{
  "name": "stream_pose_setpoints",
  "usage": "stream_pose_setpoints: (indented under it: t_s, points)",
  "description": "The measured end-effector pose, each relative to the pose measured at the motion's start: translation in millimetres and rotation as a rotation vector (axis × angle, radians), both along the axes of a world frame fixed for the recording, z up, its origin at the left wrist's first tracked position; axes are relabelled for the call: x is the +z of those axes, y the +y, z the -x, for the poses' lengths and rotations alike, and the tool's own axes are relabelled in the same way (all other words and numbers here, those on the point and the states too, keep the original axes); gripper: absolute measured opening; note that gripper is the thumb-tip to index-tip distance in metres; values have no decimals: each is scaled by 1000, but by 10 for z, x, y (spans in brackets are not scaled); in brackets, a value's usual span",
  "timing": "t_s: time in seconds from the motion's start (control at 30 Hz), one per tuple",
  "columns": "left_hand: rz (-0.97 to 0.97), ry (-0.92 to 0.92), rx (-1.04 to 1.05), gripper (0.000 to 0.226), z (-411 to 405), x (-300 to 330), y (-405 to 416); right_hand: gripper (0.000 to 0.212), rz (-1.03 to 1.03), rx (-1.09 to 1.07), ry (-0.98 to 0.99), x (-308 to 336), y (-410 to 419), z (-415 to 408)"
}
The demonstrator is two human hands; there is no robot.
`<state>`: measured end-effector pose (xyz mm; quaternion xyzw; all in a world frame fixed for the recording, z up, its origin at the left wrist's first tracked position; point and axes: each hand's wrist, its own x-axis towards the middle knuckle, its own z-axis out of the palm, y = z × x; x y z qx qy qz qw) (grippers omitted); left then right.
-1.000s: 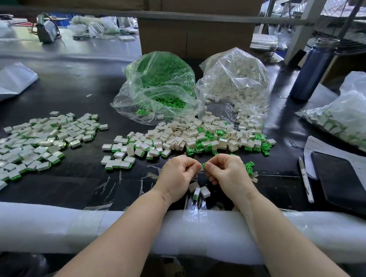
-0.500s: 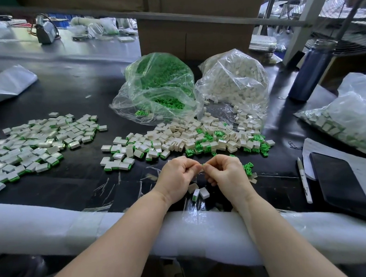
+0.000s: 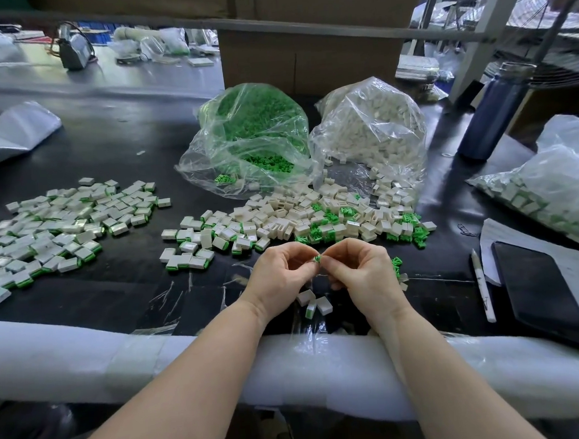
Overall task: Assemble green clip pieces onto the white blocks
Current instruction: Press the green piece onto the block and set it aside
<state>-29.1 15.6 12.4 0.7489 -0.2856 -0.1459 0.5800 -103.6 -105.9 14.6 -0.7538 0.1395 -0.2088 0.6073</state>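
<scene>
- Head view looks down on a black desk [image 3: 107, 149] with both forearms coming in over the white foam padding [image 3: 70, 365] along the near edge.
- Left hand [image 3: 279, 274] and right hand [image 3: 362, 272] meet close to the near edge, around the middle, fingers curled in on both.
- Both grips are pinched onto the same tiny green clip piece [image 3: 316, 259], caught between the fingertips of the two hands. Can't really tell if there's a white block hidden inside either grip.
- Just below the hands, right by the foam, sit a few loose white blocks [image 3: 315, 302], one showing a green edge.
- Beyond the hands, mid-desk, there's a long scatter of unassembled white blocks and green clips [image 3: 298, 220] mixed together.
- Toward the left edge is a separate heap of finished pieces [image 3: 58, 230], white with a green strip on one side.
- Further back are two clear bags side by side and touching: the bag of green clips [image 3: 252, 136] and the bag of white blocks [image 3: 370, 129], both spilling a bit toward the scatter.
- Right side of the desk: a black phone [image 3: 540, 292] lying on white paper [image 3: 506, 240], with a white pen [image 3: 483, 285] just beside it.
- Far right corner has a dark blue bottle [image 3: 491, 112] standing upright, and another plastic bag of parts [image 3: 550, 186] near the right edge.
</scene>
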Motion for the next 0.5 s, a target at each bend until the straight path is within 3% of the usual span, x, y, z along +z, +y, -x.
stream_pose_setpoints:
  t_s: [0.3,0.5]
  points:
    - [26,9,-33,14,16,26,-2,7,-141,70,13,-5,2,-17]
    - [12,-34,-71,9,21,14,-5,22,-67,197,81,20,13,-18]
